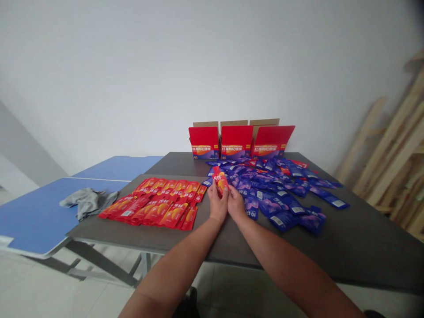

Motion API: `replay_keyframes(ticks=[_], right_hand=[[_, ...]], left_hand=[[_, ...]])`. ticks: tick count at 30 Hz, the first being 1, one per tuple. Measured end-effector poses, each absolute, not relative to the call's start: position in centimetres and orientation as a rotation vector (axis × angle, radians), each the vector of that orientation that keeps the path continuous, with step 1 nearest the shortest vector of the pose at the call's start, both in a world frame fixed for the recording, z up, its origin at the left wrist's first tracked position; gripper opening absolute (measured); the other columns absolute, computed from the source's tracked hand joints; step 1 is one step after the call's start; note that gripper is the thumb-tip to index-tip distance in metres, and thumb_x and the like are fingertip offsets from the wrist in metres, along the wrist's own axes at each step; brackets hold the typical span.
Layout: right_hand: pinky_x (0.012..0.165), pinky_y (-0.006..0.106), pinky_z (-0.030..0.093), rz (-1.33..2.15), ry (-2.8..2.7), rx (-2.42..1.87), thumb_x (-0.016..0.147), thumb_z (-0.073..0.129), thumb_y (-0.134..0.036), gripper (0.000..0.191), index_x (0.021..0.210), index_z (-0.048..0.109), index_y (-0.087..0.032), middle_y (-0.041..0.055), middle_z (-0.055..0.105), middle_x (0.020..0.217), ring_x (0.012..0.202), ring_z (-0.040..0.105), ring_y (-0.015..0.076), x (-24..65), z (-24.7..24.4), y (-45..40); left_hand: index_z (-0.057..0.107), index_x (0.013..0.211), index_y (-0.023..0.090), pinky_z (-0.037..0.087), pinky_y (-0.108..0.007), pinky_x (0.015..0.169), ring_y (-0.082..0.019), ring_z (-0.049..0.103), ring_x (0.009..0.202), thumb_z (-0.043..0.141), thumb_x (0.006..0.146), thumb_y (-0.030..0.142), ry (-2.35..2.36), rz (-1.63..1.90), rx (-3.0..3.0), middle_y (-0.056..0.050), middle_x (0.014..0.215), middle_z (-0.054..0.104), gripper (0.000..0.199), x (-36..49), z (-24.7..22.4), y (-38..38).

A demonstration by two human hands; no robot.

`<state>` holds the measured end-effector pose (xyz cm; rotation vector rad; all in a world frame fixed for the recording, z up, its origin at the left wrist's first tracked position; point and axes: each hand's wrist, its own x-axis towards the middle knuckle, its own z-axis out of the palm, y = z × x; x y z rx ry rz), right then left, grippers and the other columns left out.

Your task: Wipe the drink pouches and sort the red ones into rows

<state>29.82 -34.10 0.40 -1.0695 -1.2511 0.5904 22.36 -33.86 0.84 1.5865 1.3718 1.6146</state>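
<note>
My left hand [217, 204] and my right hand [236, 203] meet over the dark grey table [334, 247], both pinching a red sachet [220, 179] upright between their fingers. Its lower end is hidden by my fingers. To the left of my hands, red sachets [155, 205] lie in overlapping rows. A loose heap of blue-purple sachets [268, 190] spreads to the right, touching neither hand as far as I can tell, with a few red ones mixed in.
Several open red cartons [236, 142] stand in a row along the table's far edge. A blue folding table [43, 212] with a grey cloth [86, 203] adjoins on the left. Wooden boards [391, 145] lean against the wall at right.
</note>
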Motion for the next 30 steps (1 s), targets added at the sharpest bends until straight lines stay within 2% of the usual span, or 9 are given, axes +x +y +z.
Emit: replay_keyframes(ticks=[5, 11, 14, 17, 20, 24, 27, 30], right_hand=[[0.088, 0.039, 0.051, 0.747, -1.228, -0.957, 0.086, 0.052, -0.045, 0.032, 0.099, 0.071, -0.023, 0.0040, 0.073, 0.097, 0.093, 0.066, 0.0230, 29.7, 1.3, -34.9], [0.093, 0.040, 0.049, 0.827, -1.315, -0.825, 0.081, 0.060, -0.045, 0.032, 0.101, 0.072, -0.023, 0.0042, 0.071, 0.100, 0.103, 0.063, 0.0249, 29.3, 2.1, -36.0], [0.081, 0.037, 0.054, 0.880, -1.418, -0.736, 0.082, 0.059, -0.046, 0.032, 0.099, 0.073, -0.023, 0.0064, 0.067, 0.111, 0.104, 0.061, 0.0251, 29.1, 2.0, -36.3], [0.065, 0.032, 0.056, 0.942, -1.417, -0.679, 0.082, 0.060, -0.046, 0.034, 0.102, 0.072, -0.022, 0.0084, 0.064, 0.115, 0.091, 0.064, 0.0219, 28.9, 1.4, -36.3], [0.059, 0.028, 0.053, 0.922, -1.400, -0.684, 0.082, 0.060, -0.045, 0.033, 0.102, 0.072, -0.021, 0.0083, 0.064, 0.106, 0.078, 0.064, 0.0168, 28.8, 0.9, -36.2], [0.055, 0.025, 0.050, 0.851, -1.463, -0.712, 0.085, 0.054, -0.040, 0.030, 0.099, 0.071, -0.020, 0.0066, 0.064, 0.100, 0.072, 0.063, 0.0141, 28.7, 0.7, -35.9], [0.053, 0.024, 0.048, 0.817, -1.495, -0.738, 0.084, 0.052, -0.033, 0.026, 0.096, 0.071, -0.020, 0.0057, 0.064, 0.097, 0.069, 0.061, 0.0137, 28.7, 0.7, -35.8], [0.055, 0.025, 0.047, 0.774, -1.527, -0.759, 0.082, 0.050, -0.027, 0.024, 0.093, 0.070, -0.020, 0.0042, 0.063, 0.091, 0.065, 0.059, 0.0129, 28.8, 0.5, -35.6]], left_hand=[[0.044, 0.139, 0.013, 0.037, -0.038, 0.105, -0.024, 0.048, 0.121, 0.058, 0.084, 0.045, 1.434, 1.590, 1.593, -0.017, 0.128, 0.050, 0.065, 21.4, 2.4, -33.5], [0.057, 0.126, 0.010, 0.049, -0.035, 0.088, -0.022, 0.063, 0.097, 0.069, 0.076, 0.042, 1.315, 1.407, 1.665, -0.016, 0.113, 0.065, 0.060, 18.4, 5.0, -33.3], [0.061, 0.121, 0.012, 0.052, -0.032, 0.079, -0.021, 0.066, 0.087, 0.066, 0.078, 0.044, 1.306, 1.293, 1.744, -0.014, 0.103, 0.069, 0.053, 16.9, 6.1, -34.0], [0.060, 0.122, 0.013, 0.052, -0.029, 0.072, -0.019, 0.067, 0.080, 0.060, 0.082, 0.049, 1.392, 1.212, 1.830, -0.012, 0.101, 0.070, 0.053, 14.5, 7.5, -34.6], [0.059, 0.123, 0.015, 0.050, -0.029, 0.075, -0.020, 0.066, 0.083, 0.056, 0.082, 0.058, 1.662, 1.042, 1.966, -0.012, 0.102, 0.070, 0.060, 10.8, 8.9, -34.8], [0.061, 0.119, 0.014, 0.047, -0.033, 0.082, -0.026, 0.066, 0.092, 0.054, 0.080, 0.062, 2.047, 0.537, 2.145, -0.015, 0.101, 0.070, 0.063, 5.5, 9.6, -34.3], [0.062, 0.118, 0.014, 0.045, -0.036, 0.086, -0.032, 0.063, 0.101, 0.050, 0.079, 0.066, 2.147, 0.209, 2.222, -0.019, 0.105, 0.069, 0.065, 3.1, 9.2, -34.0], [0.060, 0.122, 0.014, 0.044, -0.039, 0.087, -0.036, 0.061, 0.106, 0.048, 0.079, 0.067, 2.207, 0.035, 2.223, -0.023, 0.112, 0.066, 0.069, 2.1, 8.7, -33.8]])
